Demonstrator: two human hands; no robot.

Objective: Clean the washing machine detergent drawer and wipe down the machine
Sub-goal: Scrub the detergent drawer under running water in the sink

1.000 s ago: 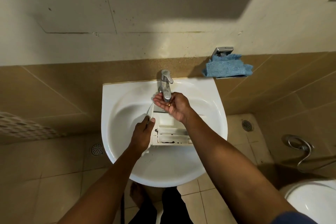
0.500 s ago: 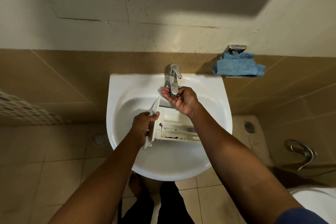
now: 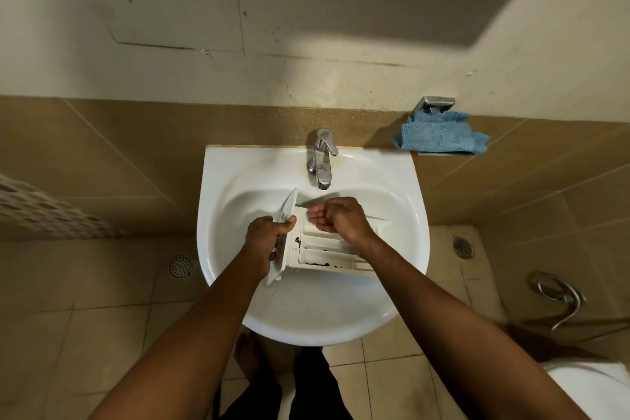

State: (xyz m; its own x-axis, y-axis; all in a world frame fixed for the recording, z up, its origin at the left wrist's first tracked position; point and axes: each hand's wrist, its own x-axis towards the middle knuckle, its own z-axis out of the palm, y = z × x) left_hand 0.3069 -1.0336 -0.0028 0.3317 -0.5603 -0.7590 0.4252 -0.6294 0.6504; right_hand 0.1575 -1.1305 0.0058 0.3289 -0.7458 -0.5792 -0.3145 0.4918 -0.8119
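Detergent drawer (image 3: 320, 251) is held inside the white sink (image 3: 404, 235), its front panel clasped at the left by the left hand (image 3: 264, 244). Just above its far compartments, the right hand (image 3: 339, 218) is cupped, holding nothing, near the tap (image 3: 322, 160).

I log:
- detergent drawer (image 3: 322, 247): white moulded plastic, smooth, dark-speckled.
- Sink basin (image 3: 317, 310): glossy white, probably ceramic.
- Tap (image 3: 322, 160): chromed metal, water-spotted and dulled.
- Cloth (image 3: 439, 135): blue, fuzzy nap.
- Wall tiles (image 3: 119, 153): tan, matt, faintly grainy.
- Spray hose (image 3: 562, 297): shiny metal.
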